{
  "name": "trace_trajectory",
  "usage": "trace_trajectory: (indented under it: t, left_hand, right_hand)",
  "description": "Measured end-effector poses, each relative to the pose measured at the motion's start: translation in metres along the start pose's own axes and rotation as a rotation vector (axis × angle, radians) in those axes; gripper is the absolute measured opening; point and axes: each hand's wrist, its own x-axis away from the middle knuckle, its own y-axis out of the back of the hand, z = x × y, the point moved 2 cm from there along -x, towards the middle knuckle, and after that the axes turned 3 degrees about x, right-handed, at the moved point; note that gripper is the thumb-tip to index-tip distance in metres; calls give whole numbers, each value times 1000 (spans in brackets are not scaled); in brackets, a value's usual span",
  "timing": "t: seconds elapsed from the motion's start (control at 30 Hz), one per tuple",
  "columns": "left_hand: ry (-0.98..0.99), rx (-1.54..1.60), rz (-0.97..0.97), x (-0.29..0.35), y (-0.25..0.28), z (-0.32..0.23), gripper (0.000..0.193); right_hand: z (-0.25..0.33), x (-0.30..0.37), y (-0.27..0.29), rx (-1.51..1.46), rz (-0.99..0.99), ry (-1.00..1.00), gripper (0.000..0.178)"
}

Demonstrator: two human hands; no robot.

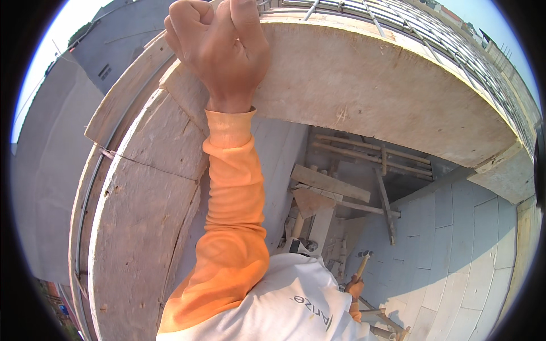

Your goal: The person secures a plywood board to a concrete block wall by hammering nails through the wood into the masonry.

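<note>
My left hand (224, 54) is raised at the far edge, its fingers curled closed. It is over the corner where a long plywood formwork board (364, 85) meets the side boards. What its fingers close on, if anything, is hidden. The orange sleeve (233, 187) of my left arm stretches up to it. Low on the right, my right hand (355, 286) is wrapped around the wooden handle of a hammer (364, 265). The hammer's metal head points up and away, with the pale block wall behind it.
A grid of steel reinforcing bars (398, 25) lies beyond the plywood board. Wooden side boards (145, 165) run along the left, beside a grey wall (45, 142). Below are bamboo poles (375, 153), loose planks (330, 182) and a block wall (443, 238).
</note>
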Motion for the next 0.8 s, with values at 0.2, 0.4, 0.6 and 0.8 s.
trace_trajectory:
  t: [0.2, 0.4, 0.6, 0.8]
  left_hand:
    - [52, 84, -98, 3, -6, -3, 48]
    - [99, 131, -47, 4, -8, 2, 49]
    - [130, 139, -67, -1, -8, -4, 50]
    - [59, 94, -69, 1, -11, -6, 49]
  right_hand:
    - [-5, -2, -6, 21, -5, -85, 43]
    - [-4, -4, -5, -4, 48, -83, 44]
    - [-17, -23, -9, -7, 59, 0, 46]
    - [-14, -33, -13, 71, 15, 36, 48]
